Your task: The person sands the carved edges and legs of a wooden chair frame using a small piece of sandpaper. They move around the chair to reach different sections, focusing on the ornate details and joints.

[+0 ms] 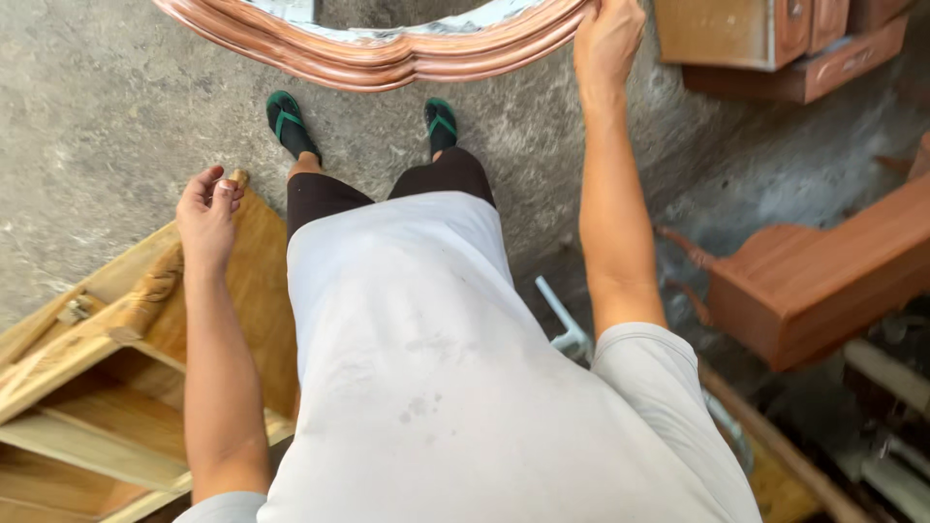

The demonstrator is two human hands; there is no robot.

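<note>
My right hand (pixel 608 39) grips the lower right edge of a curved reddish-brown wooden mirror frame (pixel 378 53) that stands on the concrete floor in front of my feet. Mirror glass (pixel 291 10) shows inside the frame at the top. My left hand (pixel 206 215) hangs loose with fingers slightly curled and holds nothing. It hovers just above the carved corner of an unfinished pale wooden furniture piece (pixel 116 349). My feet in green flip-flops (pixel 287 120) stand just below the frame.
A reddish-brown wooden furniture part (pixel 823 281) lies at the right. Brown cabinet pieces (pixel 775 44) sit at the upper right. A white pipe-like object (pixel 567 324) lies on the grey concrete floor (pixel 107 107) by my right side.
</note>
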